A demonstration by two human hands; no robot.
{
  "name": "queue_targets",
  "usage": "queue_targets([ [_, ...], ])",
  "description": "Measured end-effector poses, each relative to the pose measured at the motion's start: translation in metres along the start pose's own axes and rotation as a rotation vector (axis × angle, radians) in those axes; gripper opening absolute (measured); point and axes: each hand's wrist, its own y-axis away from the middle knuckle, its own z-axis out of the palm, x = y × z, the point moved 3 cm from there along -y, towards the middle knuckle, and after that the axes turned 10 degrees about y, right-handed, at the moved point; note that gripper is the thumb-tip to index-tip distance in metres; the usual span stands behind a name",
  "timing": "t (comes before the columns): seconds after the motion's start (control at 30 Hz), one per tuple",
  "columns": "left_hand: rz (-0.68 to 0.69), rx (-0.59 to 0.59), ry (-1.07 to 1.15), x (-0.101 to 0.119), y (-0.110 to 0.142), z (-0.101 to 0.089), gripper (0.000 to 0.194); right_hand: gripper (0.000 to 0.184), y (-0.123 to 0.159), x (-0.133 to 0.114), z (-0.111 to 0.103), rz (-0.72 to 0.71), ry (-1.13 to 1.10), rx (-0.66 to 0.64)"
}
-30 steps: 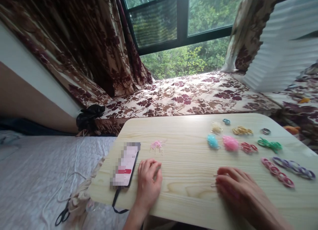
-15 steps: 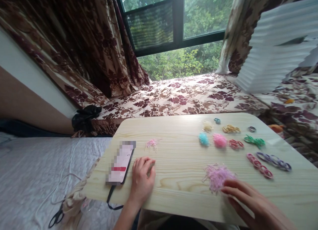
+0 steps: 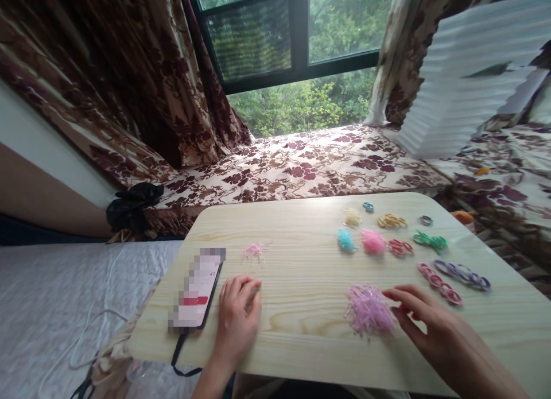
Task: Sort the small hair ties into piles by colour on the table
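My left hand (image 3: 236, 316) rests palm down on the pale wooden table (image 3: 301, 353), fingers loosely curled, just right of a phone (image 3: 196, 293). My right hand (image 3: 430, 324) lies open on the table, fingertips beside a loose heap of thin pink elastic bands (image 3: 368, 310), holding nothing. A smaller tuft of pink bands (image 3: 253, 251) lies beyond my left hand. Further back sit sorted little piles: blue (image 3: 345, 240), pink (image 3: 372, 242), red (image 3: 400, 247), green (image 3: 429, 240), yellow (image 3: 391, 220), cream (image 3: 352, 217), and rows of pink (image 3: 439, 282) and purple rings (image 3: 462, 272).
A cable (image 3: 181, 359) hangs from the phone over the table's front edge. A white quilted bed (image 3: 55, 301) is at the left, with a black hair scrunchie (image 3: 129, 206) on the floral window seat (image 3: 301, 166). A white pleated object (image 3: 465, 83) stands at right.
My right hand slid back and right, uncovering the heap of pink bands it had been over. The view shifted right. My left hand stayed by the phone.
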Motion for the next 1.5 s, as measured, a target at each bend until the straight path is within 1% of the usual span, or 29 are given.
queue_targets([
  [0.1, 0.001, -0.003, -0.002, -0.001, 0.001, 0.0, 0.022, 0.022, 0.001, -0.008, -0.002, -0.059, -0.009, -0.053],
  [0.3, 0.017, 0.017, 0.018, -0.004, 0.003, 0.001, 0.021, 0.016, -0.005, -0.039, 0.012, -0.187, 0.076, -0.088],
  [0.37, 0.018, 0.022, 0.026, -0.005, 0.004, 0.001, 0.02, 0.02, -0.007, -0.04, 0.014, -0.181, 0.066, -0.091],
  [0.43, 0.013, 0.023, 0.031, -0.006, 0.004, 0.001, 0.02, 0.023, -0.008, -0.035, 0.012, -0.135, 0.008, -0.098],
  [0.57, 0.018, 0.018, 0.02, -0.005, 0.004, 0.001, 0.019, 0.017, -0.007, -0.016, 0.005, -0.043, -0.166, -0.102],
  [0.63, 0.025, 0.02, 0.009, -0.004, 0.004, 0.0, 0.019, 0.019, -0.006, -0.007, 0.002, 0.019, -0.218, -0.131],
  [0.73, 0.029, 0.02, 0.003, -0.003, 0.003, -0.001, 0.019, 0.03, -0.003, 0.008, -0.001, 0.162, -0.206, -0.182],
  [0.77, 0.03, 0.019, 0.003, -0.003, 0.003, -0.001, 0.019, 0.031, -0.002, 0.013, -0.002, 0.183, -0.179, -0.188],
  [0.87, 0.03, 0.014, 0.006, -0.003, 0.004, -0.001, 0.02, 0.028, 0.003, 0.024, -0.007, 0.147, -0.072, -0.175],
  [0.93, 0.031, 0.009, 0.007, -0.004, 0.005, -0.001, 0.02, 0.023, 0.006, 0.026, -0.01, 0.099, -0.02, -0.147],
  [1.0, 0.034, 0.003, 0.004, -0.004, 0.006, 0.0, 0.021, 0.019, 0.008, 0.022, -0.013, 0.067, 0.0, -0.127],
  [1.07, 0.042, 0.0, -0.001, -0.005, 0.006, 0.0, 0.021, 0.018, 0.01, 0.014, -0.013, 0.054, -0.017, -0.153],
  [1.17, 0.056, 0.002, -0.008, -0.004, 0.005, -0.001, 0.022, 0.019, 0.01, 0.006, -0.01, 0.078, -0.012, -0.194],
  [1.23, 0.055, 0.0, -0.011, -0.003, 0.004, -0.001, 0.022, 0.019, 0.007, 0.004, -0.009, 0.076, 0.014, -0.191],
  [1.4, 0.031, -0.002, -0.006, -0.001, 0.004, -0.002, 0.022, 0.017, -0.011, -0.008, -0.002, 0.009, 0.009, -0.142],
  [1.5, 0.018, 0.0, -0.004, 0.0, 0.004, -0.003, 0.021, 0.023, -0.024, -0.019, 0.007, -0.003, 0.035, -0.166],
])
